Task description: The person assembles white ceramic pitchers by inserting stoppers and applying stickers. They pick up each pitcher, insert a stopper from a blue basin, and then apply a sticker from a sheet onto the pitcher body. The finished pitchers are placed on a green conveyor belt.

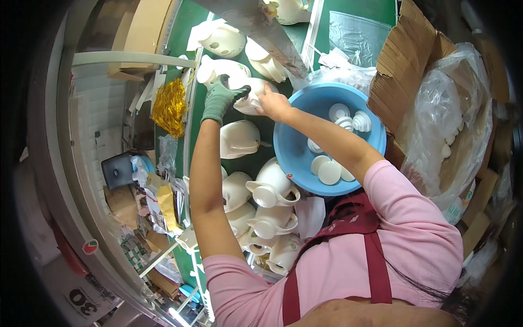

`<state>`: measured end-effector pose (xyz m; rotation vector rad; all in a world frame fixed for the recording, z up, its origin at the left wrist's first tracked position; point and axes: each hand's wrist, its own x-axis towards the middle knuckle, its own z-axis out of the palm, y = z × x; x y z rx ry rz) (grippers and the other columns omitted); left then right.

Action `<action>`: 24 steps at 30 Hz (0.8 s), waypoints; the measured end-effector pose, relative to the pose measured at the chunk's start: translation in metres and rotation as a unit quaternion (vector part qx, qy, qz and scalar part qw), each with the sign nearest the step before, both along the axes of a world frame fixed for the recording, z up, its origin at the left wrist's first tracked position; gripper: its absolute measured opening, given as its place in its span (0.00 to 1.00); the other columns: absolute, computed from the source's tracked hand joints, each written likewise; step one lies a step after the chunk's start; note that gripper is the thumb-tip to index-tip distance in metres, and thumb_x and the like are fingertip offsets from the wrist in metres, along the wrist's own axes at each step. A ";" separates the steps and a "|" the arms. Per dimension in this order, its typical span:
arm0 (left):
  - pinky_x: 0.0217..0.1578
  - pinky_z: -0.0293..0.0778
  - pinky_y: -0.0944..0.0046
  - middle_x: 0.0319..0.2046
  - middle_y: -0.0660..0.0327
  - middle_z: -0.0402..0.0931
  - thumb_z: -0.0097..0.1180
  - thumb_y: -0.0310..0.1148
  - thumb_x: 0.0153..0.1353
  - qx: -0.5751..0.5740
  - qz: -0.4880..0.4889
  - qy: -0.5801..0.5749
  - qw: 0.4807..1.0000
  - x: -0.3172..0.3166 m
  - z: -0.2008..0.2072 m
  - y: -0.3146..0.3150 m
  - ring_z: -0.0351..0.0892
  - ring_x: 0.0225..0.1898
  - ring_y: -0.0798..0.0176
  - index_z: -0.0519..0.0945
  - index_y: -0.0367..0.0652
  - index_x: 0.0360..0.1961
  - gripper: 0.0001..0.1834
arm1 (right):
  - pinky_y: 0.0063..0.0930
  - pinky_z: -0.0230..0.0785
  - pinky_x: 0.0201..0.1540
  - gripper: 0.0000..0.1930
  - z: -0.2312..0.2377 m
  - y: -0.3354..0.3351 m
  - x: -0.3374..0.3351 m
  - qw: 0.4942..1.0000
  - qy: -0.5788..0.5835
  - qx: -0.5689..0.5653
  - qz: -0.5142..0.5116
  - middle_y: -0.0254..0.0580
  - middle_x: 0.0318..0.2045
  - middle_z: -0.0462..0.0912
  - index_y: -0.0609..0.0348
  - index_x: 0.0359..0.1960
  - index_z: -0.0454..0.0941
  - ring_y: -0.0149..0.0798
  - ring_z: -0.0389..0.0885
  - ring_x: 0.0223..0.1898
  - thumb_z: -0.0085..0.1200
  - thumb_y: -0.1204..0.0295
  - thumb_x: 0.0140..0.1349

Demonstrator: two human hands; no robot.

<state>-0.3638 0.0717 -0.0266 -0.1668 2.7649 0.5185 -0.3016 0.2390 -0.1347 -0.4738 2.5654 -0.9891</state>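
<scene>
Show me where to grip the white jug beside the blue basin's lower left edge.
Grip the white jug by its handle, probably coming from the lower right. The open loop stands out on that side, while neighbouring jugs crowd its left and lower sides. The blue basin is close above right.

1. A bundle of shiny gold strands (169,108) is lying at the left, bright against the clutter
2. A brown cardboard box (400,54) is standing open at the right, its torn-edged flap rising
3. A crumpled clear plastic bag (430,125) is filling much of that box
4. A clear plastic sheet (357,38) is resting on a green surface (359,6) near the top
5. A dark tray-like piece (116,173) is tilting at the left
6. A yellow sheet (168,206) is lying among loose scraps
7. A round sticker (90,247) is showing red at lower left
</scene>
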 end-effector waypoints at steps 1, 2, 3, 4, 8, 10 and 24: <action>0.57 0.73 0.53 0.55 0.41 0.77 0.75 0.61 0.36 -0.018 -0.017 -0.010 1.000 -0.001 -0.005 0.000 0.77 0.57 0.43 0.72 0.38 0.63 0.55 | 0.42 0.79 0.50 0.26 -0.001 0.001 -0.001 1.000 -0.003 0.002 -0.001 0.79 0.69 0.53 0.59 0.52 0.79 0.58 0.85 0.46 0.62 0.53 0.59; 0.57 0.73 0.53 0.55 0.41 0.76 0.75 0.61 0.36 -0.037 -0.032 -0.021 0.999 0.000 -0.013 -0.002 0.77 0.57 0.44 0.72 0.38 0.63 0.55 | 0.42 0.78 0.50 0.26 -0.001 0.002 -0.002 1.000 -0.001 0.001 -0.003 0.79 0.69 0.52 0.59 0.52 0.79 0.58 0.85 0.46 0.61 0.53 0.59; 0.57 0.73 0.53 0.55 0.41 0.76 0.75 0.61 0.35 -0.053 -0.048 -0.030 0.997 0.001 -0.012 0.004 0.77 0.57 0.45 0.72 0.37 0.63 0.55 | 0.42 0.78 0.50 0.26 -0.002 0.004 -0.002 1.000 0.001 0.001 -0.006 0.79 0.69 0.52 0.58 0.52 0.79 0.58 0.85 0.46 0.61 0.53 0.59; 0.57 0.73 0.53 0.54 0.40 0.77 0.75 0.60 0.35 -0.080 -0.055 -0.017 0.995 0.001 -0.012 0.010 0.76 0.58 0.43 0.73 0.38 0.62 0.55 | 0.42 0.78 0.50 0.25 -0.003 0.005 -0.002 1.000 0.003 0.002 -0.008 0.78 0.69 0.52 0.58 0.52 0.79 0.58 0.85 0.46 0.61 0.53 0.59; 0.57 0.73 0.51 0.58 0.41 0.71 0.78 0.57 0.32 -0.145 -0.116 -0.010 0.983 0.002 -0.007 0.022 0.74 0.59 0.41 0.71 0.41 0.64 0.56 | 0.42 0.78 0.50 0.25 -0.003 0.004 -0.003 1.000 -0.008 -0.003 -0.011 0.78 0.70 0.51 0.59 0.50 0.80 0.57 0.86 0.45 0.61 0.53 0.59; 0.58 0.72 0.51 0.63 0.41 0.65 0.80 0.54 0.31 -0.169 -0.171 -0.032 0.970 0.000 -0.001 0.022 0.71 0.61 0.40 0.67 0.43 0.67 0.60 | 0.42 0.78 0.51 0.25 -0.002 0.004 -0.003 1.000 -0.010 -0.004 -0.010 0.78 0.70 0.51 0.59 0.50 0.80 0.57 0.86 0.45 0.61 0.52 0.59; 0.67 0.61 0.46 0.69 0.38 0.56 0.73 0.60 0.40 -0.291 -0.175 0.036 0.940 -0.009 0.036 0.051 0.56 0.70 0.36 0.52 0.45 0.74 0.65 | 0.42 0.78 0.50 0.23 -0.006 0.013 -0.007 1.000 -0.014 -0.011 -0.025 0.77 0.70 0.52 0.60 0.47 0.81 0.58 0.85 0.45 0.61 0.53 0.60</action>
